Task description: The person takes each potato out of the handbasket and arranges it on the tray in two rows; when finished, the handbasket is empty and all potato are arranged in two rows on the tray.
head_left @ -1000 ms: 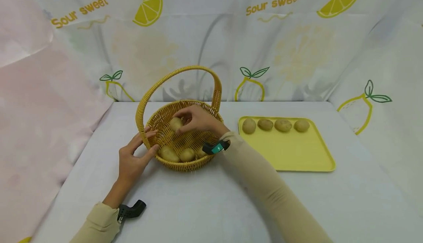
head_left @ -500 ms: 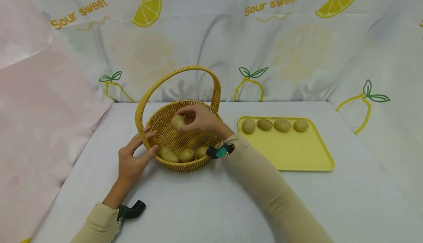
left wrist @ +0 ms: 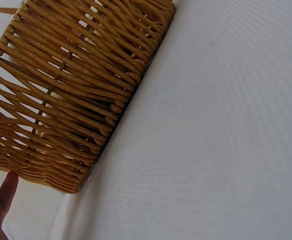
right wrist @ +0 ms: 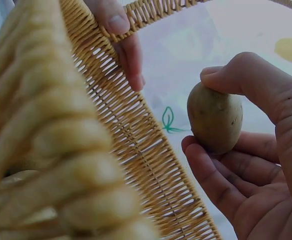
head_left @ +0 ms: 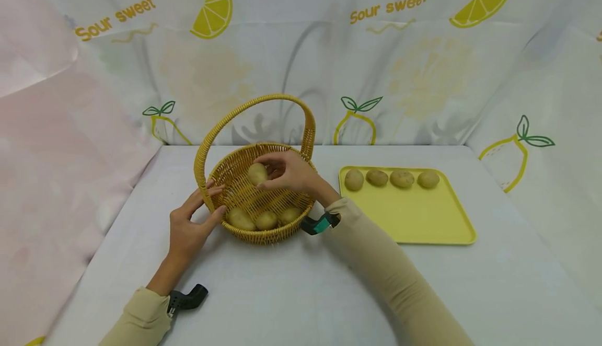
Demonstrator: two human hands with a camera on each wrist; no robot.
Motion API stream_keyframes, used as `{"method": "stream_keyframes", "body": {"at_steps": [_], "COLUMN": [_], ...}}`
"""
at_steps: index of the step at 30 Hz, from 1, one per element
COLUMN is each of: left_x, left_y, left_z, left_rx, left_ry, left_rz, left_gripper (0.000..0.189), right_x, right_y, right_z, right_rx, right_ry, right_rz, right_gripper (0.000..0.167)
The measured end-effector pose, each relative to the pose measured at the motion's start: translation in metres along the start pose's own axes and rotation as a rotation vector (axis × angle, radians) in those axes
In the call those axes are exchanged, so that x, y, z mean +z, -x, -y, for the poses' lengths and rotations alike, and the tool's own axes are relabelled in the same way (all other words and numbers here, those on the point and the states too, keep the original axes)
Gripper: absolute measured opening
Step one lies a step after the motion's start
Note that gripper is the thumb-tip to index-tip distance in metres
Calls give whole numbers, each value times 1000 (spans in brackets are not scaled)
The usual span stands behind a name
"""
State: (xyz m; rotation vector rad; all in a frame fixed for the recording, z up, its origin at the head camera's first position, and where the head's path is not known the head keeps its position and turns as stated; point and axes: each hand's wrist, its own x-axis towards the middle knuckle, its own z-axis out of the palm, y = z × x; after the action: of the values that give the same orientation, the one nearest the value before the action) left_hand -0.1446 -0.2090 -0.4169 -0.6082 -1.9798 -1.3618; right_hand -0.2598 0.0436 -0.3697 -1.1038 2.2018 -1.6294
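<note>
Wicker basket [head_left: 269, 238], centre-left: left hand [head_left: 192, 225] spread against it, right hand [head_left: 290, 172] pinching a potato [head_left: 257, 174]; sleeve [head_left: 385, 262] partly hides yellow tray [head_left: 418, 218], right.

Potatoes [head_left: 354, 180]: 8 in sight. Split: 4 on the tray [head_left: 423, 220], 3 showing in the basket [head_left: 263, 239], 1 in the right hand [head_left: 293, 171].
Trays: 1. Baskets: 1, with 1 handle [head_left: 277, 96].
Hands: 2, the left hand [head_left: 190, 228] being the other.
Sleeves [head_left: 400, 278]: 2. Black wrist devices [head_left: 188, 299]: 2, one per wrist.
Worktop [head_left: 273, 293]: 1.
Backdrop [head_left: 291, 1] prints: 2 lemon slices [head_left: 212, 9], 3 whole-lemon outlines [head_left: 355, 126], 2 full "Sour sweet" letterings [head_left: 388, 7]. Plus 1 cut-off yellow print [head_left: 35, 341], lower left; too little shows to class it.
</note>
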Motion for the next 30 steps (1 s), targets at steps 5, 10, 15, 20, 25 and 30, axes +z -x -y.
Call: {"method": "stream_keyframes", "body": {"at_steps": [5,10,15,20,25,30], "left_x": [-1,-1,-1,-1,-1,-1], "left_y": [-1,-2,-1,-1,-1,-1], "left_z": [-5,-4,-4,-4,-4,-4], "left_rx": [-8,-12,-16,-16,-15,-15], "left_ry": [-6,-13,-6,2,-5,-4], "left_rz": [12,17,15,13,13,16], "left_gripper": [38,38,40,40,39,39], "right_x": [-1,-3,-3,-4,-7,-12], "right_y": [8,14,20,24,31,39], "right_z": [1,2,1,2,4,5], "right_rx": [-14,-31,-31,-53,-60,-52], "right_ry": [9,35,57,48,52,54], "right_rz": [-34,-30,-18,-15,-27,-44], "right_gripper": [51,52,53,54,54,55]}}
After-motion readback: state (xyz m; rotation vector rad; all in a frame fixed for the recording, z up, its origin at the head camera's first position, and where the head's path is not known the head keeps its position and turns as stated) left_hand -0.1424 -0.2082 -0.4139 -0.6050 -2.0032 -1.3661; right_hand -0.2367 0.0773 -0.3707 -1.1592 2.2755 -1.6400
